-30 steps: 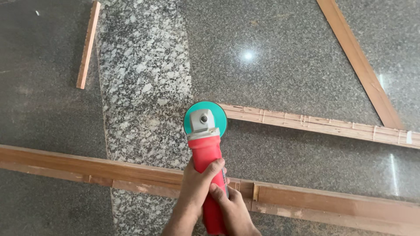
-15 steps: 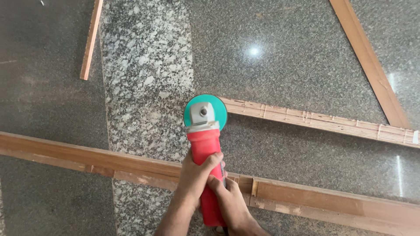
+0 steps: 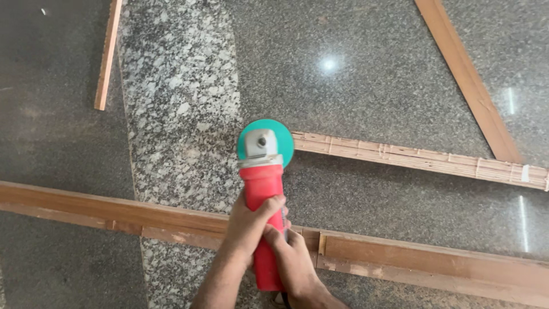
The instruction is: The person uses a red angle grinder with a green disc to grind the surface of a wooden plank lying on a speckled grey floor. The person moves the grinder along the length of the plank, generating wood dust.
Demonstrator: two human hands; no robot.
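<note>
The red plastic body of the grinder [image 3: 263, 229] is partly covered by both hands [image 3: 269, 234]. Its green round disc [image 3: 266, 143] hides the pale wooden strip's [image 3: 423, 160] left end. The long brown wooden plank [image 3: 429, 263] runs off both side edges.

The angle grinder [image 3: 264, 171] has edged up, its disc now meeting the ridged strip [image 3: 417, 160].

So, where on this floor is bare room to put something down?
Bare dark floor lies between the short wood strip and the slanted strip, above the pale batten. Another patch sits between batten and long board. It is crowded around the red grinder, where left hand and right hand hold it.
</note>
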